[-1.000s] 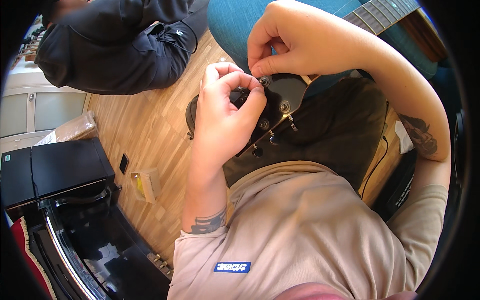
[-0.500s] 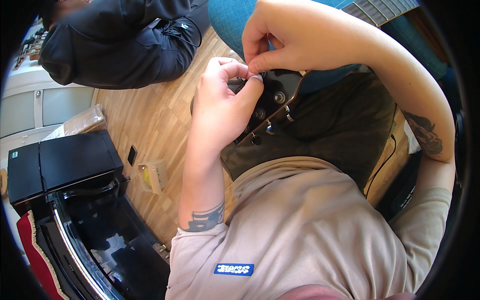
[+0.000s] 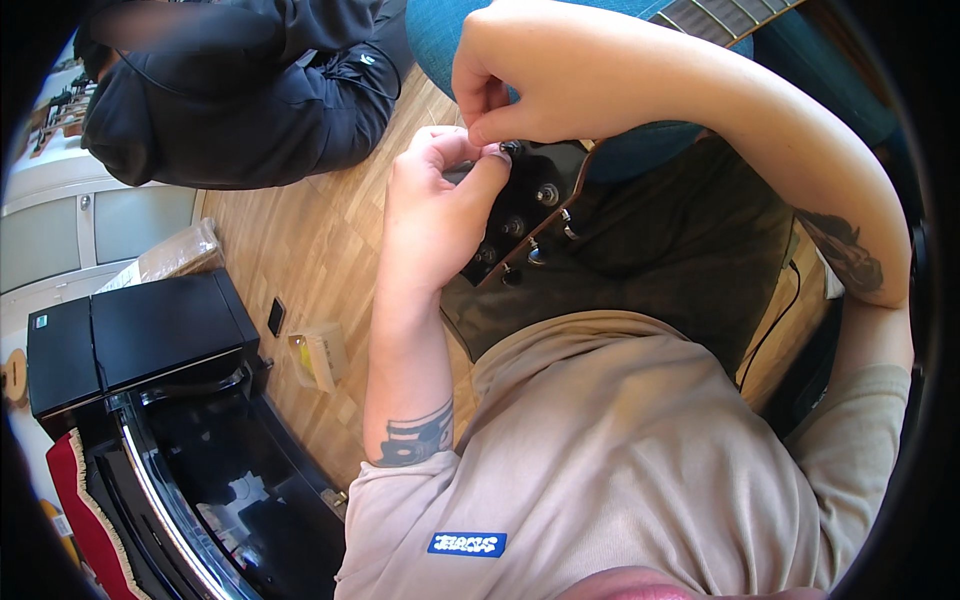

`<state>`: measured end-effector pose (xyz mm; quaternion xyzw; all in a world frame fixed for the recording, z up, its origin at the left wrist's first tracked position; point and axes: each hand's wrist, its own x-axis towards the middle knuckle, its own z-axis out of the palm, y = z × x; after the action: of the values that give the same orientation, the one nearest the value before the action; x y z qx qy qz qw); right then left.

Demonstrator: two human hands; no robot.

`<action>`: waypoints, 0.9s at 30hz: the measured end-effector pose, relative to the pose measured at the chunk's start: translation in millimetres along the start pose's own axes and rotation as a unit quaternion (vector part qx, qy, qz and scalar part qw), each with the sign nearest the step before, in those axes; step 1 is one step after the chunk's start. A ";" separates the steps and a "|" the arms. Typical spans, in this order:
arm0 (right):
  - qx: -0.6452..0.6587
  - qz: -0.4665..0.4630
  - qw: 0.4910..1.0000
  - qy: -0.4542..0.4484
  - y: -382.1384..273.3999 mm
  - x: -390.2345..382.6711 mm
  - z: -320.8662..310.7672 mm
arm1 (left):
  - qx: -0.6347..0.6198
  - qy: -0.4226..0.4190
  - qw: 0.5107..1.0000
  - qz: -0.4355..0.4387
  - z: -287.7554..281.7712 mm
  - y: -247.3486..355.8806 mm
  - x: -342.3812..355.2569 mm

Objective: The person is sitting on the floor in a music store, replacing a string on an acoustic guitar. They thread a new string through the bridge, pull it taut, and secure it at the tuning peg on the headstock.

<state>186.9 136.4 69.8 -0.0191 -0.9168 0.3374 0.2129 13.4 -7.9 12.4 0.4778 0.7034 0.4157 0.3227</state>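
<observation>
A dark, glossy guitar headstock [image 3: 566, 165] lies over my lap, with metal string posts [image 3: 547, 194] on its face and silver tuning pegs [image 3: 535, 254] along its near edge. Part of the fretboard [image 3: 722, 18] shows at the top, beyond my right forearm. Thumb and fingers of my left hand [image 3: 435, 200] are pinched together at the headstock's far left side. My right hand [image 3: 535, 75] arches over from above, its fingertips pinched and meeting those of the left. Whatever is between the fingertips is too small or hidden to make out.
A person in black clothes [image 3: 230, 110] sits at the upper left. A black piano [image 3: 250, 480] with a red cloth [image 3: 75, 500] stands at lower left. On the wooden floor lie a phone [image 3: 276, 316] and a small opened packet [image 3: 318, 360]. A black cable [image 3: 768, 330] runs at right.
Both hands and the headstock sit slightly further left in the view, while the piano and floor items have shifted right and down. The fingertips remain pinched together.
</observation>
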 end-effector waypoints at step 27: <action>-0.240 0.089 0.966 -0.026 -24.9 -6.0 -0.8 | -0.021 0.143 0.965 0.217 18.0 -5.6 -10.5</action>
<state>195.5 116.6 83.7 -0.1429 -0.9706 0.1253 0.1474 30.0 -14.0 0.0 0.5474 0.6128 0.5547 0.1306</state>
